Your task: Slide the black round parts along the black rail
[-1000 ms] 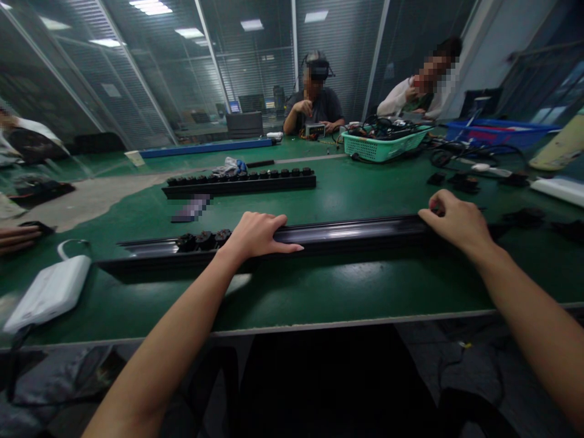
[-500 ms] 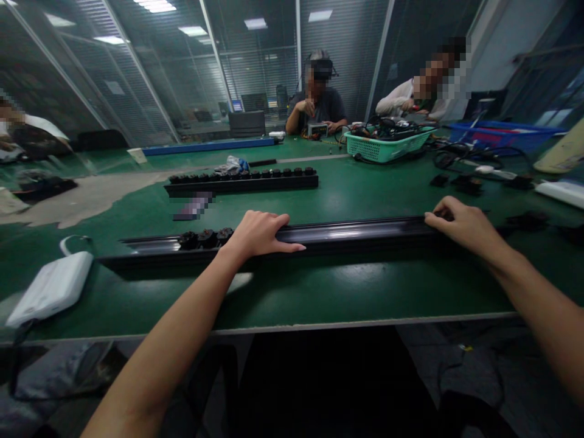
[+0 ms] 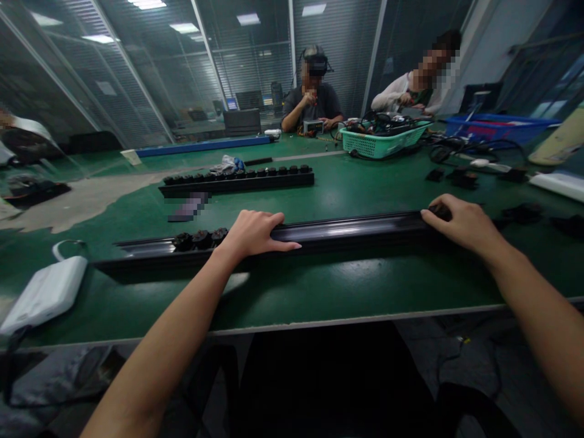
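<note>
A long black channel-shaped rail (image 3: 351, 230) lies across the table in front of me. My left hand (image 3: 252, 233) grips it left of its middle, thumb along the near side and fingers over the top; the fingertips are partly hidden. Just left of that hand, several round black parts (image 3: 201, 239) sit in the channel. My right hand (image 3: 460, 220) is at the rail's right end, its thumb and fingers closed round another round black part (image 3: 440, 211). Whether this part is seated in the channel cannot be made out.
Behind lies a second black rail (image 3: 237, 182) with a row of round parts. A white box (image 3: 48, 292) is at left; loose black parts (image 3: 522, 213) lie at right. Farther back are a green basket (image 3: 383, 145) of cables, a blue bin (image 3: 497, 129) and co-workers.
The view has shifted slightly, so things appear a little farther left. More of the round part shows in my right hand. My left hand keeps its place on the rail.
</note>
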The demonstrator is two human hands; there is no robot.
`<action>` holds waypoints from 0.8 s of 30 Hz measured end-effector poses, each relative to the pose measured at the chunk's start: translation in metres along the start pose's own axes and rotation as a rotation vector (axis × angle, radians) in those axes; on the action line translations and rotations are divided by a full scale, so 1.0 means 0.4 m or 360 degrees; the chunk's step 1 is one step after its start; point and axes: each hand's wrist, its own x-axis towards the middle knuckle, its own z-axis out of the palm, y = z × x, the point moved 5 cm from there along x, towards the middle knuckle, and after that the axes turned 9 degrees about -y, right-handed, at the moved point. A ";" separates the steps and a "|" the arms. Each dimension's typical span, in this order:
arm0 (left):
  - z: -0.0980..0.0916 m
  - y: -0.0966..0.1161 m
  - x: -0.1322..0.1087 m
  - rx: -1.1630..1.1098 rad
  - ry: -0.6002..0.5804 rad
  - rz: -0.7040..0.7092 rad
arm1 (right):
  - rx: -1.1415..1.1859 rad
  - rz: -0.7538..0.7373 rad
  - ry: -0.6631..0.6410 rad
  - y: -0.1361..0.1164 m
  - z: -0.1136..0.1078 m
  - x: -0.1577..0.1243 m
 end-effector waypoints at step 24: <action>0.004 -0.002 0.002 0.0022 0.0004 0.0006 | 0.0083 0.0138 0.0174 0.032 -0.008 0.008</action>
